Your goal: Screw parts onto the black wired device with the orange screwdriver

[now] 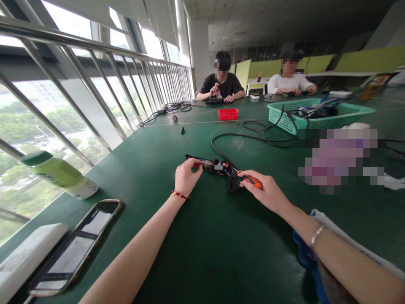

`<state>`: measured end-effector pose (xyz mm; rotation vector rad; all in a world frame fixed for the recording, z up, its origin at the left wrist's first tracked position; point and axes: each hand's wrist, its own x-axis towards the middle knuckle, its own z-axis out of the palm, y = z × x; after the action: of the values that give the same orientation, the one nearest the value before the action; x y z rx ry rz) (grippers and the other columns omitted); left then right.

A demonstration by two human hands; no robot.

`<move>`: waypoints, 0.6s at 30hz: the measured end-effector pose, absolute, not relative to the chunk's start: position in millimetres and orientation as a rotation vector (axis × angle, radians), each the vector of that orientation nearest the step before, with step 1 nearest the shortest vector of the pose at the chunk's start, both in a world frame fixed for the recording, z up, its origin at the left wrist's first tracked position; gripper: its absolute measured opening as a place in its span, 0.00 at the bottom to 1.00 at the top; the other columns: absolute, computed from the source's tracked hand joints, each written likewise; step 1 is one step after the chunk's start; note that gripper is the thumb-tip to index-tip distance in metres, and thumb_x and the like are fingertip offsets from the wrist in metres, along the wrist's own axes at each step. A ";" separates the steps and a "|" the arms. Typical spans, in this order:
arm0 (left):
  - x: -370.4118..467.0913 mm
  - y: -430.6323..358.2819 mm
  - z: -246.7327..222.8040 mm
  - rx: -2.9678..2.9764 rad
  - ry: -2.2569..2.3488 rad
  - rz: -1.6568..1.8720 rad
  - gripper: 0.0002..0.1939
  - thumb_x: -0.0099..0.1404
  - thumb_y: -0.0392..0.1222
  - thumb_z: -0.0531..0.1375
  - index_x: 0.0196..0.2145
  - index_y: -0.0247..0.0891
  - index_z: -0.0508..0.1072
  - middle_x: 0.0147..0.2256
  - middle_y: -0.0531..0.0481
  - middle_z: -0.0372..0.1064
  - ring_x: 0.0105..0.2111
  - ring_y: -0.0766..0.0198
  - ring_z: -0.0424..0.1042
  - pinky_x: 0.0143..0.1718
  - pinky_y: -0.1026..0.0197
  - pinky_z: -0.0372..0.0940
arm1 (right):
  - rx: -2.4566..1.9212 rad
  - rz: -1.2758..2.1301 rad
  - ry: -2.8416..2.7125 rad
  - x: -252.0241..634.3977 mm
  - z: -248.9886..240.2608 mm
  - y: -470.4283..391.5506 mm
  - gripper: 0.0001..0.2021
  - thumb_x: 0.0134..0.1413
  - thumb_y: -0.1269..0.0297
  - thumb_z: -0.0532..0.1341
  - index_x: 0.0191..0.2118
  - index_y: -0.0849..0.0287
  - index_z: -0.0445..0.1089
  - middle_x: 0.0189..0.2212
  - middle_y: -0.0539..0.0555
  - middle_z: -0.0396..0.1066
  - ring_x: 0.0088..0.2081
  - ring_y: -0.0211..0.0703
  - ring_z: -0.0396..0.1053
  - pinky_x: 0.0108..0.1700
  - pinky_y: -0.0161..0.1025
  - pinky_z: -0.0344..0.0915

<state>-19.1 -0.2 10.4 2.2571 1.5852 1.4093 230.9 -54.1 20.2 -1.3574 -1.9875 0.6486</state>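
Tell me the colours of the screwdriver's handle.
Orange and black; the handle shows best in the head view.

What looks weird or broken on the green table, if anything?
The black device by the left hand looks odd: its inside parts and wires show, as if a cover is off. The right hand holds an orange-and-black screwdriver beside it. I can't tell whether it's damaged. I see no spill.

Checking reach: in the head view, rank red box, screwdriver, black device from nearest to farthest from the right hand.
1. Screwdriver: in the right hand.
2. Black device: just left.
3. Red box: far ahead, beyond the device.
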 end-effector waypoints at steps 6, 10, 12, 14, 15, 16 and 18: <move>-6.4 3.0 36.4 2.625 1.564 1.139 0.07 0.58 0.35 0.55 0.33 0.39 0.72 0.32 0.52 0.73 0.33 0.67 0.71 0.36 0.67 0.64 | -1.347 0.641 -1.987 230.9 19.2 -53.0 0.16 0.55 0.57 0.53 0.46 0.57 0.68 0.30 0.51 0.74 0.26 0.38 0.67 0.34 0.36 0.63; 4.2 6.5 36.8 2.780 1.517 1.019 0.07 0.60 0.34 0.54 0.33 0.38 0.71 0.33 0.51 0.73 0.34 0.67 0.71 0.35 0.67 0.63 | -1.342 0.656 -1.985 230.4 19.3 -52.6 0.16 0.55 0.58 0.53 0.46 0.58 0.67 0.30 0.51 0.74 0.27 0.38 0.67 0.35 0.36 0.63; 6.5 6.7 33.4 2.895 1.451 0.947 0.08 0.63 0.35 0.52 0.33 0.37 0.71 0.34 0.50 0.73 0.35 0.67 0.70 0.34 0.67 0.63 | -1.348 0.669 -1.980 230.2 19.5 -52.5 0.16 0.55 0.58 0.53 0.46 0.57 0.67 0.30 0.51 0.73 0.28 0.38 0.67 0.36 0.36 0.63; 6.7 6.5 30.6 2.945 1.422 0.934 0.08 0.64 0.35 0.51 0.34 0.37 0.71 0.35 0.49 0.72 0.36 0.66 0.70 0.34 0.67 0.63 | -1.344 0.666 -1.981 230.4 19.3 -52.4 0.16 0.55 0.58 0.53 0.46 0.57 0.67 0.30 0.51 0.73 0.28 0.38 0.67 0.35 0.36 0.64; 6.2 6.7 29.6 2.953 1.418 0.936 0.08 0.64 0.35 0.52 0.35 0.37 0.71 0.35 0.49 0.72 0.36 0.67 0.70 0.34 0.67 0.63 | -1.338 0.659 -1.984 230.6 19.0 -52.2 0.16 0.55 0.58 0.53 0.46 0.57 0.67 0.30 0.51 0.73 0.27 0.38 0.67 0.35 0.36 0.64; 5.4 7.0 28.8 2.959 1.414 0.934 0.08 0.64 0.35 0.52 0.35 0.37 0.71 0.36 0.49 0.72 0.36 0.67 0.70 0.34 0.67 0.63 | -1.331 0.649 -1.986 230.8 18.7 -52.1 0.16 0.55 0.58 0.53 0.46 0.57 0.68 0.29 0.51 0.73 0.27 0.38 0.67 0.34 0.36 0.64; 3.5 8.2 27.3 2.972 1.408 0.912 0.09 0.64 0.36 0.52 0.36 0.38 0.71 0.36 0.49 0.72 0.37 0.67 0.70 0.34 0.67 0.63 | -1.320 0.629 -1.988 231.3 18.0 -51.8 0.16 0.54 0.58 0.53 0.46 0.57 0.68 0.27 0.50 0.73 0.26 0.38 0.67 0.32 0.35 0.63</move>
<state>3.5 8.2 27.3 2.9722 1.4077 0.9118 231.3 -51.8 18.0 -1.3204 -1.9883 0.6286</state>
